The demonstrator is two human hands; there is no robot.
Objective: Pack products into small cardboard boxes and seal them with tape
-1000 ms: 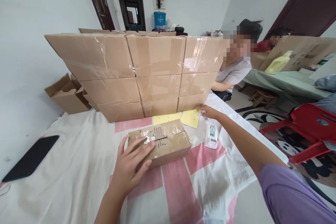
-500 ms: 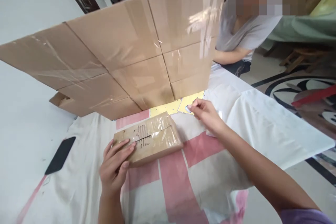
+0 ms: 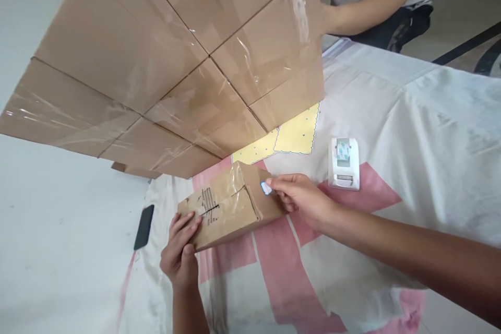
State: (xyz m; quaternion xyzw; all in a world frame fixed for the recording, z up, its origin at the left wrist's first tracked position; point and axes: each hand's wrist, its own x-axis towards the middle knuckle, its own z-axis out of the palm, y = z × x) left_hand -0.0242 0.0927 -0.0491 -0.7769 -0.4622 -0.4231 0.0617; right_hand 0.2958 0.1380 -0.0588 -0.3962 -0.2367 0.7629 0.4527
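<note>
Right hand [image 3: 303, 199] is pinching a blue-edged label [image 3: 266, 188] at the small carton [image 3: 235, 219]'s right end (contact unclear); long axis is running left-right, left hand [image 3: 182, 253] resting loosely spread opposite.

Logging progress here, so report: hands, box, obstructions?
Left hand on box. Right hand pinching blue-edged label at box's end. White device apart, not in the way.

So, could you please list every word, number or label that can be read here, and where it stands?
No text can be read.
Small box: dark marks on top, illegible.
White gadget: green print inside, too small.
Blue-edged sticker in the right hand: no legible writing.
</note>
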